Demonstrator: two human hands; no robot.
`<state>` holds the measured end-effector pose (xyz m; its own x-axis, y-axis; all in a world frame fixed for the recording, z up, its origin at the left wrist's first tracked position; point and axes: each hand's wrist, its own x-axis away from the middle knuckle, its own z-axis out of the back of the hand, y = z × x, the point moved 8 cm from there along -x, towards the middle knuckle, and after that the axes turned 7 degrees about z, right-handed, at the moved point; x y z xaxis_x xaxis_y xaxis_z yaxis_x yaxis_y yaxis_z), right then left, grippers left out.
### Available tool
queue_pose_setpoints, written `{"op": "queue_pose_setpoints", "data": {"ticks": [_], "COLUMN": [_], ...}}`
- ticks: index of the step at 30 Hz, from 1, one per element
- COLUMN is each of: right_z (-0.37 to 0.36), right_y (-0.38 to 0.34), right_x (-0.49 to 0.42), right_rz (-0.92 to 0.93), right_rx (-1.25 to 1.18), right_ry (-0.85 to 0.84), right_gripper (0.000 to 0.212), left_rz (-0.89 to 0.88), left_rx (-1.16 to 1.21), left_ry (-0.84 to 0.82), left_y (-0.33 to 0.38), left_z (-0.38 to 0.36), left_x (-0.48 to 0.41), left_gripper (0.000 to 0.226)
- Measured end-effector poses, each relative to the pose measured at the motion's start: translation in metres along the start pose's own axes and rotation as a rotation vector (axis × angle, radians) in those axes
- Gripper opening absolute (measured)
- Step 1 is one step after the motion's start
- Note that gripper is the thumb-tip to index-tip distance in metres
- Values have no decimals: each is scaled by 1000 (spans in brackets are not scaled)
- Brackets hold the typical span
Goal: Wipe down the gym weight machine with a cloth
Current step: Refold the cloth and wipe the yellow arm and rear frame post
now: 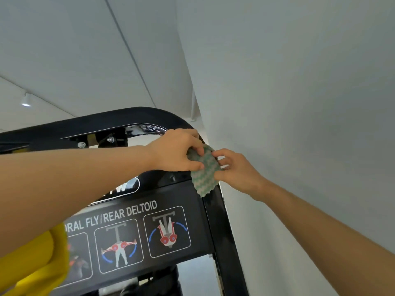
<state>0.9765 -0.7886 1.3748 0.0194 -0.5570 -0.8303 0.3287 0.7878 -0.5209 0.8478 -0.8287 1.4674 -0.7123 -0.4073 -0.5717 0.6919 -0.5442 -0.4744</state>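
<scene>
A green-and-white patterned cloth (205, 171) hangs at the upper right corner of the black weight machine frame (119, 118). My left hand (175, 150) pinches the cloth's top left edge with thumb and fingers. On the cloth's right side, my right hand (235, 169) holds the edge with curled fingers. Both hands are raised above head height, against the frame's curved corner. Below them is the machine's black placard (149, 214) reading "FLY/REAR DELTOID" with exercise diagrams.
A white wall (299, 124) runs close along the machine's right side, leaving a narrow gap. A white ceiling with a track spotlight (26, 101) is overhead. My yellow sleeve (36, 265) shows at the lower left. Bolts (81, 144) sit under the top bar.
</scene>
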Motion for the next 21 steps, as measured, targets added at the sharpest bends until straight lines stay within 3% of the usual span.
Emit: {"op": "queue_pose_setpoints", "data": {"ticks": [5,9,15,18,21], "right_z": [3,-18,-62,-98,-125], "right_y": [-20,-37,-76,-90,-97], "right_x": [3,-4,-11,-16,-25], "right_rz": [158,366,685,728,629], "right_rx": [114,402,916,1016,971], "right_ry": [174,88,-10,-105,-194], "right_gripper": [30,51,50,48,46], "left_rz": [-22,90,199,276,341], "left_rx": [-104,-117,-221,-263,-254], "left_ry": [-90,-170,-356,-427,-480], "left_y": [-7,-34,-67,-93,-117], "left_z": [-6,-3,-2,1,4], "left_x": [2,8,31,54,77], "left_gripper": [27,35,39,45,48]}}
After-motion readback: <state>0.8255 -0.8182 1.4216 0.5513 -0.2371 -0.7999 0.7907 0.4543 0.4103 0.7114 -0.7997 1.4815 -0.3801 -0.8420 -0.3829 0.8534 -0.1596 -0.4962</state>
